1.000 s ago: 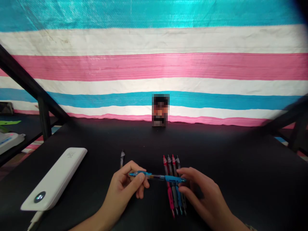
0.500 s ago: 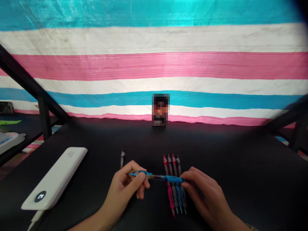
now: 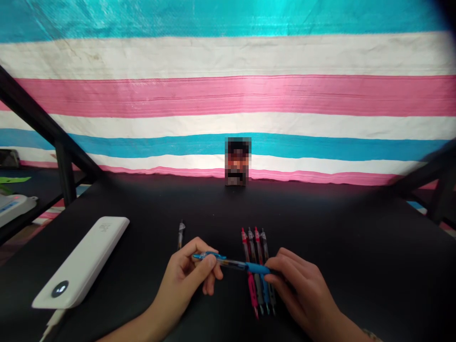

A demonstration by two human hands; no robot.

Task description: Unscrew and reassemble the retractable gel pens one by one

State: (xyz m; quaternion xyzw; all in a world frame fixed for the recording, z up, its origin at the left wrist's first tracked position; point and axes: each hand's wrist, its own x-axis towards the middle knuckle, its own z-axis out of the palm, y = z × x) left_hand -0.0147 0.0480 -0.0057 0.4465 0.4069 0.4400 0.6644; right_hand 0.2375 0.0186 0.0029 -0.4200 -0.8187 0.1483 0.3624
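Note:
A clear-barrelled pen with a blue grip lies almost level between my two hands. My left hand pinches its blue clip end between thumb and fingers. At the other end, my right hand has thumb and fingertips closed on the blue grip near the tip, which they hide. Below the held pen, several pens with pink, grey and blue grips lie side by side on the black table. Another dark pen lies behind my left hand, its lower part hidden by the hand.
A white power bank with a round display and a plugged-in cable lies on the left. A small pixelated upright item stands at the back before a striped sheet. Black frame bars rise at the left.
My right hand has shifted slightly left along the pen, its fingers now covering more of the blue grip's end. My left hand keeps its hold nearly unmoved.

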